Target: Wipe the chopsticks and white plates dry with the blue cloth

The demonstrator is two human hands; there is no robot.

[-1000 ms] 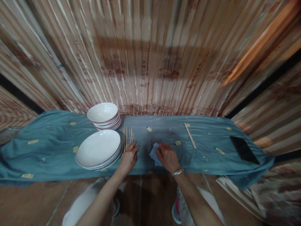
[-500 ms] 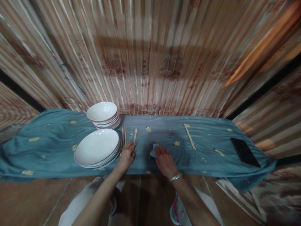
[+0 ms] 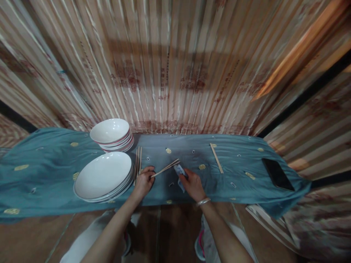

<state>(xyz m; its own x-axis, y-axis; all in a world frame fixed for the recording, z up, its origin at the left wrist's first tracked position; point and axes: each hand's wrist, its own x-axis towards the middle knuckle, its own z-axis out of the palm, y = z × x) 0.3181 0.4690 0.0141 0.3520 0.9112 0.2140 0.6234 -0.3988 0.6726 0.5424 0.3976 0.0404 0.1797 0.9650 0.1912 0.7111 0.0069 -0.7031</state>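
Observation:
Pinched in my left hand [image 3: 144, 180] are the near ends of a pair of wooden chopsticks [image 3: 166, 168], which slant up to the right. My right hand [image 3: 192, 183] is closed on a small pale grey-blue cloth [image 3: 180, 174]. The cloth is close to the far tips of the chopsticks; whether it touches them I cannot tell. Several more chopsticks [image 3: 138, 160] lie just left of and beyond my left hand, beside a stack of white plates [image 3: 104, 175]. Another pair of chopsticks [image 3: 216, 157] rests to the right of my right hand.
A stack of white bowls with red rims [image 3: 111, 131] stands behind the plates. On the right end of the teal patterned tablecloth [image 3: 241, 149] lies a black phone [image 3: 277, 174]. A pleated curtain [image 3: 170, 65] hangs behind the table.
My left hand has lifted the chopsticks from the cloth and swung them toward the right. My right hand has raised the small cloth to their tips. The view has shifted slightly right.

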